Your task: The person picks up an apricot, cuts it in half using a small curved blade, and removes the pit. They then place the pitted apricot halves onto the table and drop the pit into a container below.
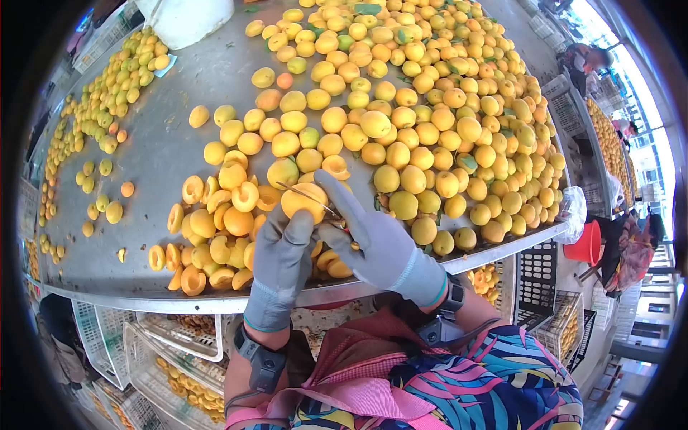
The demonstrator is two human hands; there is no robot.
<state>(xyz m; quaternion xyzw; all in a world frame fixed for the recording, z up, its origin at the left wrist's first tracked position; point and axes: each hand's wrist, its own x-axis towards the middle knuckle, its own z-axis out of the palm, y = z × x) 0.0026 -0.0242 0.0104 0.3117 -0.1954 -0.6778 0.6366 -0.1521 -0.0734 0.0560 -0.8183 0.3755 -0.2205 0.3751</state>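
Note:
My left hand [281, 252], in a grey glove, is closed around a whole yellow apricot [299, 206] near the table's front edge. In my gloved right hand [376, 242] is a small knife [309, 196], its thin blade lying across the apricot's top. The right fingers hide most of the handle, and whether the blade has cut in is hard to tell. Left of my hands sits a pile of halved apricots [245, 196], several with their hollow insides facing up. More halves [335, 264] lie between and under my hands.
Whole apricots [459, 129] are heaped on the metal table [168, 154], with another group [118, 79] at far left. A white container [188, 20] stands at the back. Crates [175, 387] sit below the edge; a red bucket [584, 244] and people [631, 251] are at right.

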